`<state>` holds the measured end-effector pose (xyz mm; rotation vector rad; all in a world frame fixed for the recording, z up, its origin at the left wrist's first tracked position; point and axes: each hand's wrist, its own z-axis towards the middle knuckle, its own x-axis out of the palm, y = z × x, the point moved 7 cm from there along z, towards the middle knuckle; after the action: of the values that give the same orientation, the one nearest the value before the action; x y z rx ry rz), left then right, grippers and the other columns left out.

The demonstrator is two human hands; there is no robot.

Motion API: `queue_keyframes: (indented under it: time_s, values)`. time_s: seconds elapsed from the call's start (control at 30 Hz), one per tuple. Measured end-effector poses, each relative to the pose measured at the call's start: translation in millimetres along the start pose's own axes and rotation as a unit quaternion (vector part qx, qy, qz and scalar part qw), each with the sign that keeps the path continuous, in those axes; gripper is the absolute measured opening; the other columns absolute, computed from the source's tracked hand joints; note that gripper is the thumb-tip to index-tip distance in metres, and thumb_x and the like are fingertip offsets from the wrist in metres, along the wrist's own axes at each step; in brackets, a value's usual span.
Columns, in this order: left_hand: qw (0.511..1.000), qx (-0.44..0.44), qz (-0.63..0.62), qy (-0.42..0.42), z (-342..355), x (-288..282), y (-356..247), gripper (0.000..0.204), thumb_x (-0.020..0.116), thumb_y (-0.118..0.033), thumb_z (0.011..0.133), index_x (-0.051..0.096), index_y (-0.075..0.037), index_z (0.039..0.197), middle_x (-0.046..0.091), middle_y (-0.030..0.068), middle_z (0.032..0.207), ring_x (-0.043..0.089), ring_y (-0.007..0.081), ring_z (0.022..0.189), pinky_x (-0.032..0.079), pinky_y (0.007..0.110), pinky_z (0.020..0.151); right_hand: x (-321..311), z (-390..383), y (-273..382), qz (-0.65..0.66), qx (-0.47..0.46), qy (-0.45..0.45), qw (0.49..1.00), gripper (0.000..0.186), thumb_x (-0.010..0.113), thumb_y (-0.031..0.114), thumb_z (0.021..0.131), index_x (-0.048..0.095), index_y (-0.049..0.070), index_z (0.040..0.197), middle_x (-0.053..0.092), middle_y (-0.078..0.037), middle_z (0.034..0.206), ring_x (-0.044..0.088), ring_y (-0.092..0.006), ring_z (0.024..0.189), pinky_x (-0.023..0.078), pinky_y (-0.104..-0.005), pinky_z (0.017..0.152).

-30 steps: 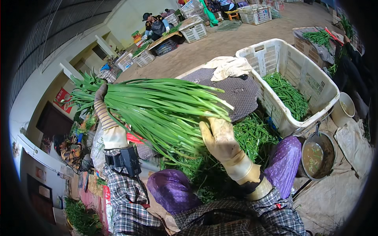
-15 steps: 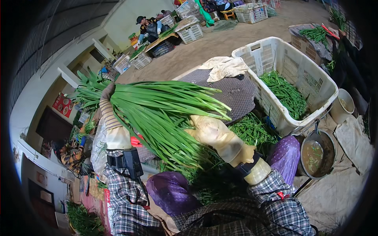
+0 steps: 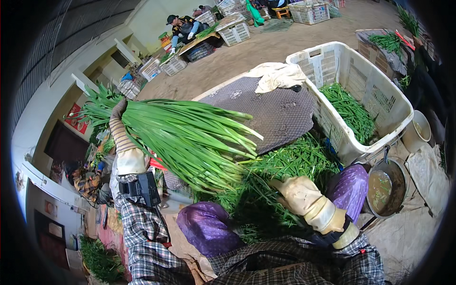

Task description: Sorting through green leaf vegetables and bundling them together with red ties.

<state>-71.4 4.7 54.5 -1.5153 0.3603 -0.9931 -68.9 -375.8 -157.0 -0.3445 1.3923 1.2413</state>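
Observation:
My left hand (image 3: 119, 124), in a striped glove with a pale cuff, is closed round a large bunch of garlic chives (image 3: 185, 137). It grips them near the leafy end; the pale stem ends fan out to the right and sag toward my lap. My right hand (image 3: 301, 194), in a cream rubber glove, is apart from the bunch, low over the heap of loose greens (image 3: 294, 156) between my knees. Its fingers are bent; what they hold, if anything, is hidden. A grey patterned mat (image 3: 266, 111) lies just beyond the bunch, with a whitish cloth (image 3: 278, 78) on it.
A white plastic crate (image 3: 351, 147) holding cut green stalks stands at the right. Near it are a metal pail (image 3: 396, 202) with murky water and a white bucket (image 3: 418, 126). Another person (image 3: 183, 31) works among crates at the back; one more sits at the left.
My right hand has left the bunch's stem ends and moved down and right to the loose greens. My left hand has shifted slightly left with the bunch. The view has also shifted a little.

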Motion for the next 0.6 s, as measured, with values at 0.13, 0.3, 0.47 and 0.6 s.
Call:
queue_keyframes:
  time_s: [0.13,0.3,0.47,0.6]
  values:
    - [0.997,-0.009,-0.004,0.071,29.1,-2.7,5.1,0.025,0.068,-0.023,0.085,0.068,-0.001,0.096,0.070,0.0125,0.095,0.067,0.0261,0.081,0.056,0.037,0.076,-41.7,53.8,21.7,0.219,-0.100,-0.339,0.909,0.022,0.057,0.016,0.094,0.062,0.002,0.110,0.069,-0.016,0.088,0.067,-0.0294,0.075,0.056,-0.0363,0.067]
    - [0.992,0.002,-0.045,0.119,6.9,0.3,-14.9,0.027,0.064,-0.022,0.089,0.067,0.002,0.103,0.070,0.0146,0.098,0.067,0.0271,0.084,0.057,0.040,0.079,-14.6,86.4,33.5,0.310,-0.098,-0.250,0.912,0.032,0.050,0.008,0.093,0.062,0.011,0.122,0.069,-0.017,0.097,0.067,-0.0306,0.082,0.056,-0.0355,0.077]
    - [0.992,0.078,-0.074,0.070,-37.7,45.0,0.0,0.027,0.065,-0.023,0.086,0.062,-0.001,0.102,0.068,0.0134,0.097,0.065,0.0280,0.093,0.053,0.041,0.089,49.4,64.5,31.5,-0.567,-0.210,-0.341,0.720,0.055,0.042,0.037,0.100,0.036,0.006,0.144,0.035,-0.007,0.153,0.039,-0.0104,0.135,0.044,-0.0291,0.103]
    - [0.988,0.058,-0.079,0.116,-41.7,51.8,5.9,0.028,0.068,-0.023,0.084,0.061,-0.002,0.102,0.067,0.0144,0.098,0.063,0.0312,0.098,0.049,0.044,0.096,39.5,54.1,36.4,-0.392,-0.116,-0.406,0.817,0.048,0.048,0.030,0.097,0.045,0.007,0.138,0.053,-0.012,0.136,0.044,-0.0237,0.132,0.032,-0.0372,0.113]
